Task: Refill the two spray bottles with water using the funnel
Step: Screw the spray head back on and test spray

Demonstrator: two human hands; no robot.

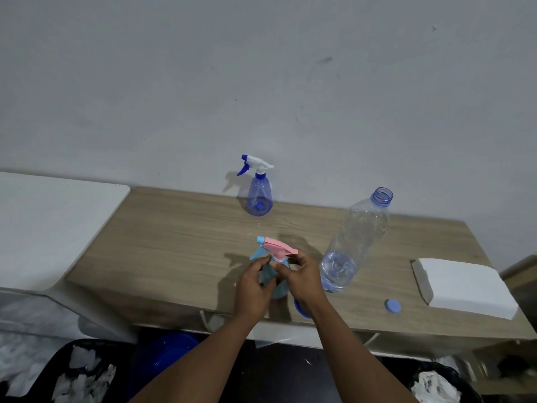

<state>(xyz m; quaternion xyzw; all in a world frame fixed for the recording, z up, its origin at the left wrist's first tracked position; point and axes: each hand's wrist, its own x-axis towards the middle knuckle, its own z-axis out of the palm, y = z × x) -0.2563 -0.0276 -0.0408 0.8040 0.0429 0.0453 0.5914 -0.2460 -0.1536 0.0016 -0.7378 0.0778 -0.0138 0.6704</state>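
A light-blue spray bottle (266, 277) with a pink and blue trigger head (277, 247) stands near the table's front edge. My left hand (255, 283) grips its body. My right hand (303, 276) pinches the collar just under the pink head. A second spray bottle (259, 196), dark blue with a white and blue head on it, stands upright by the wall. An uncapped clear water bottle (357, 242) with a little water at its bottom stands to the right. A blue rim (299, 310), possibly the funnel, peeks out beneath my right wrist.
A blue bottle cap (393, 306) lies near the front edge of the wooden table (174, 242). A white stack of napkins (465, 286) sits at the right end. A white-topped unit (49, 222) adjoins on the left. Bins with crumpled paper (84, 370) and a blue bowl (165, 353) stand below.
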